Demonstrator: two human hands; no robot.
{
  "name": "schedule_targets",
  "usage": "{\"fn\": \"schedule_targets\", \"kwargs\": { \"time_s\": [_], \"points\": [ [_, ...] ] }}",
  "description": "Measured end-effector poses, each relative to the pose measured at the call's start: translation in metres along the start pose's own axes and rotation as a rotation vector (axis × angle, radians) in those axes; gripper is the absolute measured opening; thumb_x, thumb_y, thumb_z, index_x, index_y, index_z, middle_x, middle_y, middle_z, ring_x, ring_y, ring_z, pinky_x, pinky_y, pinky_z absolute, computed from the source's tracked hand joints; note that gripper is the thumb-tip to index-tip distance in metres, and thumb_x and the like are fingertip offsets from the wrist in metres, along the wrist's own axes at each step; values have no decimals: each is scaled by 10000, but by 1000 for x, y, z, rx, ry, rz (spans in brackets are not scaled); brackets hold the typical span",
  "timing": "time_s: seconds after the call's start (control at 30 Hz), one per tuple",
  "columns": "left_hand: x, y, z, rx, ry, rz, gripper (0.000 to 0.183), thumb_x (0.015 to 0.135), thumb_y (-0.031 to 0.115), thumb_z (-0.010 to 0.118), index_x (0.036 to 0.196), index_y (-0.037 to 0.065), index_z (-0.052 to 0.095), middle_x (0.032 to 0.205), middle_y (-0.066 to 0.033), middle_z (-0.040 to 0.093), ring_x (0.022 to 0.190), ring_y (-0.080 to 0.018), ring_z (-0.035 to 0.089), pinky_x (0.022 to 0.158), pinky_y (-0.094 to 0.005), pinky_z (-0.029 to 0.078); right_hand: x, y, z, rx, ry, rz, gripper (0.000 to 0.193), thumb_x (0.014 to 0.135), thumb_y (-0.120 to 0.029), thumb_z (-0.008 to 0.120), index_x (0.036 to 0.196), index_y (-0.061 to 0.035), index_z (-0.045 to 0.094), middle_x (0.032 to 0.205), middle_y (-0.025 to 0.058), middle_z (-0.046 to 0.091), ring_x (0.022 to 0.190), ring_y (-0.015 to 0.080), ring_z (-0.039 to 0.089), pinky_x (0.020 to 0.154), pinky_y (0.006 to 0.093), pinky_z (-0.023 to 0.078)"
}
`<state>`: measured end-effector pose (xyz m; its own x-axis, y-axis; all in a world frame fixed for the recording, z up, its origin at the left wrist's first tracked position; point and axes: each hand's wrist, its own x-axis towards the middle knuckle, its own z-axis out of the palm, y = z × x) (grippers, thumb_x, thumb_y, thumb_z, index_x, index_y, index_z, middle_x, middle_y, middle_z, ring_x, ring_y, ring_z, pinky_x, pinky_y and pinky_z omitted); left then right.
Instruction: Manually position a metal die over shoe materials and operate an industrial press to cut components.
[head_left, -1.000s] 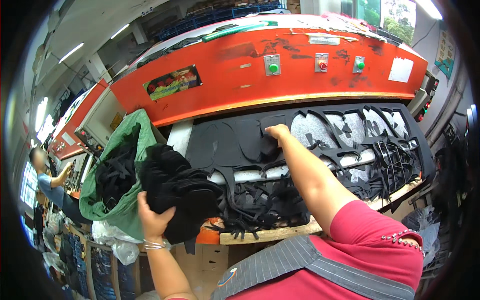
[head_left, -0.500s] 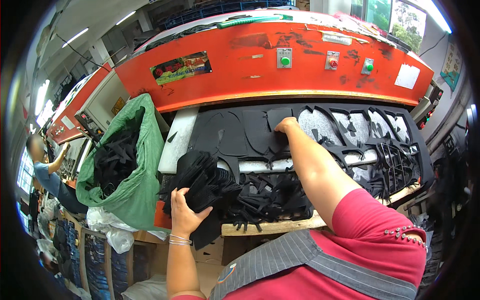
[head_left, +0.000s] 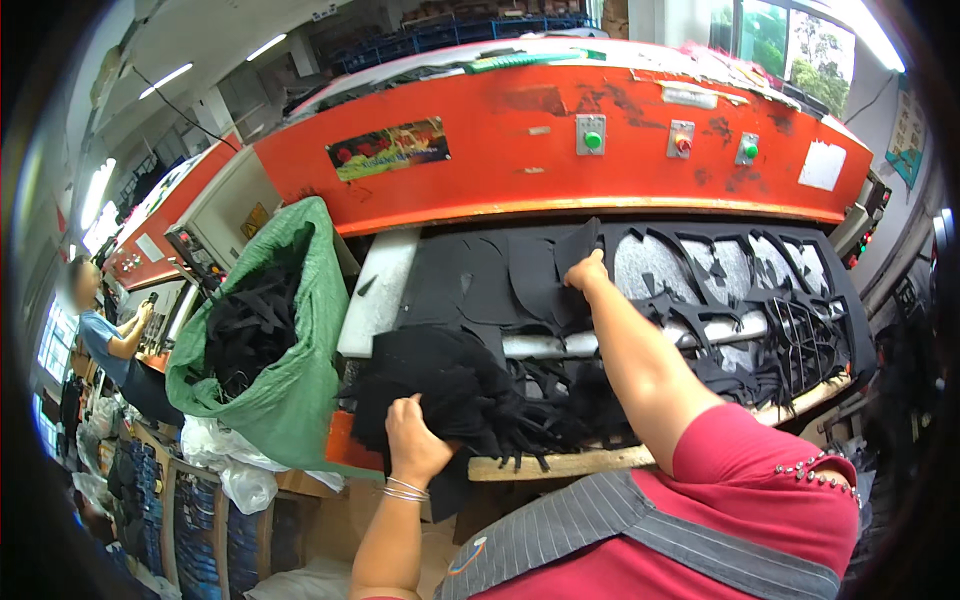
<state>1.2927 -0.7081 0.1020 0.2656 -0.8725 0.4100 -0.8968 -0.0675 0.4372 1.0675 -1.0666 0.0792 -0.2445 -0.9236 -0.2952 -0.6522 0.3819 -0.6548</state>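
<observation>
My left hand [head_left: 415, 438] is closed on the near edge of a thick, uneven stack of black cut pieces [head_left: 430, 370] at the front left of the work bed. Farther off, my right hand [head_left: 587, 270] pinches a black cut piece [head_left: 578, 246], whose far corner stands up from the bed. Left of it lies a black sheet [head_left: 430, 285] with curved cut lines. To the right, a black cut-out web [head_left: 690, 270] shows open shapes over a white board. Loose black strips [head_left: 590, 400] are heaped between the stack and my right forearm.
A red machine beam [head_left: 480, 190] with green and red buttons spans the bed's far side. The green sack [head_left: 325, 300] at left holds black scraps. A wire rack [head_left: 800, 335] lies at right. Another person [head_left: 105, 335] stands at far left holding something dark.
The black piece at my right hand has been lifted by its edge. My left hand has closed and the stack has been tipped and spread. The whole view has shifted slightly.
</observation>
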Motion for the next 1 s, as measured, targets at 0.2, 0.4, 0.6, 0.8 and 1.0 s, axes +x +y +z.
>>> {"fn": "schedule_targets", "kwargs": {
  "time_s": [0.2, 0.4, 0.6, 0.8, 1.0],
  "points": [
    [6, 9, -3, 162, -94, 401, 518, 594, 121, 706, 1083, 22, 564, 1129, -184, 500, 1209, -385, 426, 1073, -525, 278, -157, -47, 16, -322, 123, -993, 609, 757, 9, 556, 1332, -61, 367, 929, 255, 652, 888, 433, 640, 725, 478, 525],
    [23, 12, -7, 178, -4, 507, 308, 675, 70, 647, 976, 12, 617, 1453, -247, 245, 1383, -497, 159, 1133, -583, 162, -225, -81, 59, -485, -583, -1632, 176, 719, -121, 656, 868, -27, 660, 852, 185, 681, 884, 384, 645, 741, 464, 513],
    [40, -3, -7, 130, -103, 356, 483, 641, 166, 707, 1084, 32, 570, 1466, -379, 181, 1275, -495, 344, 1000, -503, 315, -177, -122, 76, -258, -1553, -1170, 380, 692, -199, 766, 1001, -2, 668, 907, 194, 685, 882, 241, 655, 769, 386, 506],
    [33, -20, -1, 162, -198, 238, 825, 529, 492, 818, 1166, 54, 528, 1244, -240, 471, 1193, -393, 424, 1005, -506, 291, -73, -154, 121, -615, -239, -724, 436, 841, -395, 604, 1127, -75, 684, 1196, 109, 653, 1136, 274, 608, 939, 390, 480],
    [3, -22, 10, 73, -2, 211, 715, 578, 433, 808, 1114, 52, 526, 1183, -236, 472, 1159, -385, 441, 1012, -509, 262, 6, -133, 161, -770, -76, -335, 703, 772, -593, 682, 1280, -115, 596, 1352, 95, 551, 1266, 311, 500, 1025, 427, 413]
  ]
}}
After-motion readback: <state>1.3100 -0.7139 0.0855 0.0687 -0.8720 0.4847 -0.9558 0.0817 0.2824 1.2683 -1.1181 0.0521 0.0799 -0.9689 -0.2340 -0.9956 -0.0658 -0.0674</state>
